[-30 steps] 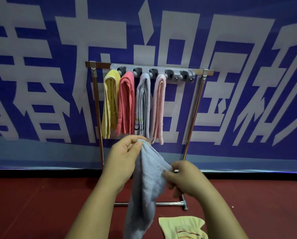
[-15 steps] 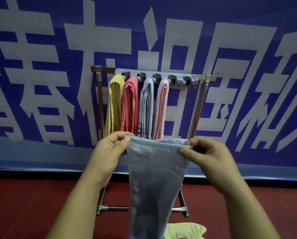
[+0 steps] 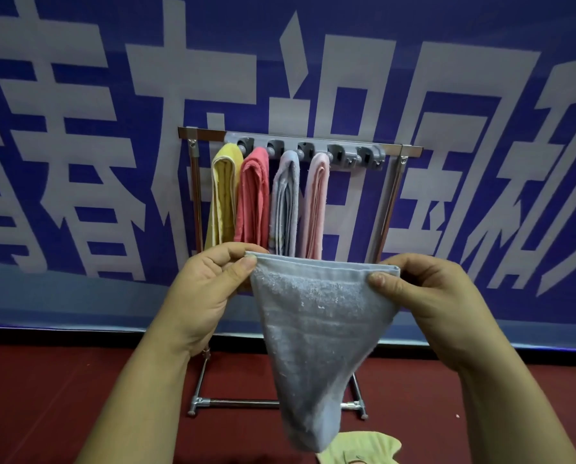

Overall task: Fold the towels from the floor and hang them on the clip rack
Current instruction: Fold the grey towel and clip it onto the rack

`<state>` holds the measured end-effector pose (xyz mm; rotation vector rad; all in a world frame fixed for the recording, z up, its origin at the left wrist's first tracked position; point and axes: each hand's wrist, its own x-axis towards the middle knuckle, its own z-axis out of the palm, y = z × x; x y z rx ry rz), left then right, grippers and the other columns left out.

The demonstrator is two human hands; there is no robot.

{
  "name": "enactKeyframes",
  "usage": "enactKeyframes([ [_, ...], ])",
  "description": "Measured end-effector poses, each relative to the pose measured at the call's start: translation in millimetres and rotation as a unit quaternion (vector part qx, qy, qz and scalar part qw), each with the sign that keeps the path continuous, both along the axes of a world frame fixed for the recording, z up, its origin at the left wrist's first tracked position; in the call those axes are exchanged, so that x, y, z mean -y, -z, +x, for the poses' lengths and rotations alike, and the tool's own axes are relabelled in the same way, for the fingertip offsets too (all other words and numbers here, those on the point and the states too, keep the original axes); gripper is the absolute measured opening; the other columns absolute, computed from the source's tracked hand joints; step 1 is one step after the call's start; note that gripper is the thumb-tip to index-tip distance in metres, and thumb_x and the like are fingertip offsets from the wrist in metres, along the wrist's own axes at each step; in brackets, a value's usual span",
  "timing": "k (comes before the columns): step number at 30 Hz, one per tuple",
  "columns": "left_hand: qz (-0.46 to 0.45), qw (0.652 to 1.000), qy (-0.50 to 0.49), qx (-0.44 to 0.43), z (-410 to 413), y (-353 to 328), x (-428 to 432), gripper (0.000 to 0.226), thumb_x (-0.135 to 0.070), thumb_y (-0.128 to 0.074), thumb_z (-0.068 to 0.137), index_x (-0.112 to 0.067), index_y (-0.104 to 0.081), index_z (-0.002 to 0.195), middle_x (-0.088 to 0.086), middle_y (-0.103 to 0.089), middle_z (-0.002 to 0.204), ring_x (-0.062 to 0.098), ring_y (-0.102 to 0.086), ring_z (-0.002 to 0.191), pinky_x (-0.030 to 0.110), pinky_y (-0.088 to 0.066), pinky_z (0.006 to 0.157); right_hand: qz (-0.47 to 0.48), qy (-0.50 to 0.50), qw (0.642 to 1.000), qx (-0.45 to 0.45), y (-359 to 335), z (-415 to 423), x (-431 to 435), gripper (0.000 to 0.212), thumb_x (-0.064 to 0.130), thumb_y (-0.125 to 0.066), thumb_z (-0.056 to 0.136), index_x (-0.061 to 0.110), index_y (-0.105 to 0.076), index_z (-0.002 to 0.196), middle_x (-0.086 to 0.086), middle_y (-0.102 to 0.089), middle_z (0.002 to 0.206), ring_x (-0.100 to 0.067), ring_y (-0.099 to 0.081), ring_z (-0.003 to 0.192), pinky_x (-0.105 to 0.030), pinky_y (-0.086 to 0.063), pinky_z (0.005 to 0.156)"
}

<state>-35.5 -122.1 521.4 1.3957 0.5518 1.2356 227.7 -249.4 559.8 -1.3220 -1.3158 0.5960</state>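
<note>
A light blue towel hangs between my hands, its top edge stretched level and its body tapering down to a point. My left hand pinches the top left corner. My right hand pinches the top right corner. Behind the towel stands the clip rack, a grey clip bar on a metal frame. On it hang a yellow towel, a coral towel, a pale blue towel and a pink towel. The two clips at the rack's right end are bare.
A pale yellow towel lies on the dark red floor just below the hanging towel. A blue banner with large white characters covers the wall behind the rack. The rack's metal feet rest on the floor.
My right hand slid from the towel's middle to its top right corner. Both hands then drew apart, and the bunched towel now spreads flat with a taut top edge.
</note>
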Motion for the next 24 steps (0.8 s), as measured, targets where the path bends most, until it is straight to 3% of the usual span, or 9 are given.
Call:
enactKeyframes([
  [3,-0.005,1.000,0.007,0.018,-1.2,-2.3,5.3,0.021,-0.018,-0.064,0.091,-0.011,-0.080,0.102,0.009,-0.081,0.095,0.016,-0.076,0.086,0.023,-0.062,0.077,0.026,0.002,0.999,0.030,-4.3,-0.1,8.3,0.020,0.037,-0.073,0.082,0.019,-0.081,0.080,-0.005,-0.077,0.081,-0.015,-0.073,0.078,-0.029,-0.058,0.071],
  [6,-0.048,0.998,0.026,0.031,-0.3,-0.5,2.2,0.021,-0.017,-0.063,0.094,-0.015,-0.083,0.096,0.010,-0.080,0.092,0.015,-0.075,0.082,0.025,-0.061,0.073,0.018,-0.045,0.998,-0.047,1.6,1.0,0.0,0.022,0.033,-0.074,0.084,0.015,-0.077,0.070,-0.004,-0.070,0.072,-0.014,-0.066,0.069,-0.027,-0.055,0.067],
  [9,-0.055,0.994,-0.032,-0.089,7.3,17.3,-11.4,0.021,-0.015,-0.063,0.104,-0.016,-0.084,0.098,0.007,-0.082,0.095,0.017,-0.076,0.087,0.041,-0.060,0.087,-0.077,0.038,0.995,0.055,31.9,9.6,-30.3,0.039,0.035,-0.073,0.095,0.003,-0.070,0.072,-0.006,-0.065,0.062,-0.016,-0.060,0.059,-0.043,-0.051,0.070],
  [11,-0.063,0.987,-0.061,-0.131,12.8,32.8,-17.3,0.022,-0.015,-0.062,0.107,-0.015,-0.083,0.102,0.007,-0.083,0.098,0.020,-0.077,0.093,0.050,-0.058,0.099,-0.097,0.075,0.989,0.076,53.2,12.3,-41.2,0.046,0.040,-0.072,0.097,0.001,-0.069,0.073,-0.009,-0.065,0.059,-0.016,-0.059,0.055,-0.043,-0.051,0.068],
  [14,-0.078,0.981,-0.097,-0.147,13.9,45.3,-20.4,0.021,-0.015,-0.062,0.107,-0.015,-0.083,0.104,0.005,-0.083,0.098,0.020,-0.078,0.095,0.046,-0.059,0.098,-0.082,0.104,0.989,0.069,68.3,10.6,-47.0,0.044,0.040,-0.072,0.097,0.005,-0.071,0.070,-0.012,-0.067,0.061,-0.015,-0.058,0.056,-0.040,-0.050,0.065],
  [18,-0.071,0.966,-0.132,-0.211,24.1,58.7,-19.5,0.020,-0.021,-0.063,0.107,-0.023,-0.082,0.103,-0.005,-0.084,0.092,0.009,-0.078,0.087,0.043,-0.062,0.090,-0.097,0.164,0.979,0.070,80.1,0.6,-60.0,0.044,0.041,-0.073,0.096,0.007,-0.070,0.068,-0.011,-0.069,0.064,-0.022,-0.065,0.058,-0.049,-0.059,0.070],
  [24,-0.066,0.962,-0.199,-0.173,44.3,70.5,-6.9,0.015,-0.033,-0.066,0.103,-0.030,-0.080,0.107,-0.013,-0.082,0.097,0.012,-0.078,0.096,0.049,-0.063,0.093,-0.075,0.176,0.981,0.043,79.3,-18.7,-67.5,0.038,0.037,-0.073,0.096,0.012,-0.071,0.067,-0.002,-0.071,0.062,-0.012,-0.072,0.058,-0.051,-0.065,0.073],
])
